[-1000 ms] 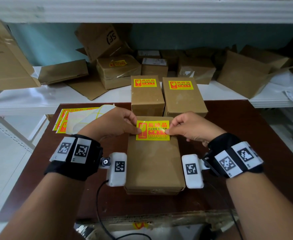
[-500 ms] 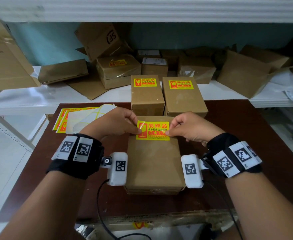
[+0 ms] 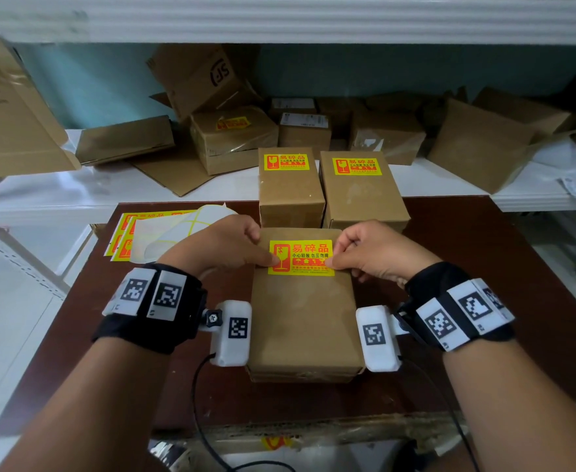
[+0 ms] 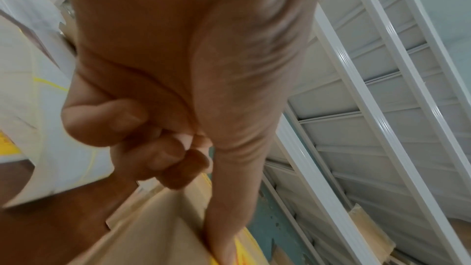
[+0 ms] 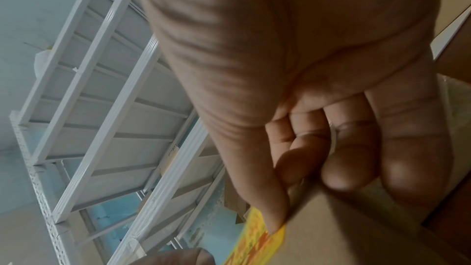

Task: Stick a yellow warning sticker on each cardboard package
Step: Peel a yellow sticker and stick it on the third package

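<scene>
Yellow and red, the warning sticker [image 3: 301, 257] lies flat on the far end of the top face of the nearest cardboard package [image 3: 303, 311], which rests on the dark brown table [image 3: 484, 301]. We press it with both thumbs: our left hand [image 3: 223, 247] sets its thumb tip on the sticker's left edge, over the red glass symbol, and our right hand [image 3: 373, 255] sets its thumb tip on the sticker's right edge. On each hand the other fingers are curled under; in the left wrist view the curled fingers [image 4: 153, 148] sit against the package's far corner, and in the right wrist view the thumb tip meets the sticker [image 5: 257, 237] at its edge. Whether any finger reaches beneath the sticker we cannot tell.

Just beyond the nearest package stand two more packages side by side, touching or nearly so: the left labelled package [image 3: 290, 185] and the right labelled package [image 3: 361, 189], each with a yellow sticker on its top face near the far edge. To the left of the nearest package, at the table's far left corner, lie the sticker sheets [image 3: 126, 233], with a curled white backing sheet [image 3: 177, 233] over them. Behind the table a white shelf [image 3: 75, 192] carries loose cardboard boxes [image 3: 232, 141], one of them also bearing a yellow sticker.
</scene>
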